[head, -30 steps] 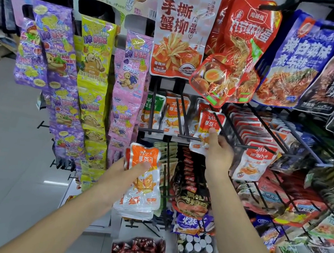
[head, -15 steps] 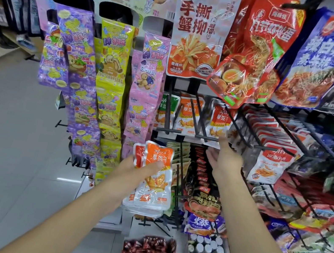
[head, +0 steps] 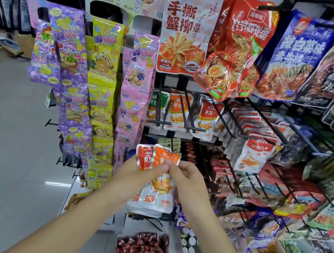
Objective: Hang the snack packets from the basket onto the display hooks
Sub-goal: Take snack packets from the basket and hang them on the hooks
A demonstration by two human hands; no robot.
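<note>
Head view: the person is at a shop rack full of snacks. The left hand (head: 137, 173) holds a stack of small shiny orange-and-white snack packets (head: 156, 198). Its fingers are curled round the stack and its thumb lies across the front. The right hand (head: 189, 180) is just beside it, so close that the two hands touch. Its fingertips pinch the top edge of the front orange packet (head: 165, 156).

I think the step is picking one packet off the stack, ready to hang it. The basket is not in the picture.

The stack sits between the two hands, low and in the middle. Above the hands is a row of thin black metal display hooks (head: 187, 113). Small foil packets (head: 176, 105) that look the same hang there. The hands and the stack are below these hooks and not touching them.

Next, the right hand needs to pull the front packet free without dragging the others along. Then it has to lift the packet to a hook with the same kind on it. The hole at the top of the packet must line up with the hook tip. I cannot see the hole here, as the fingers cover that part.
</note>
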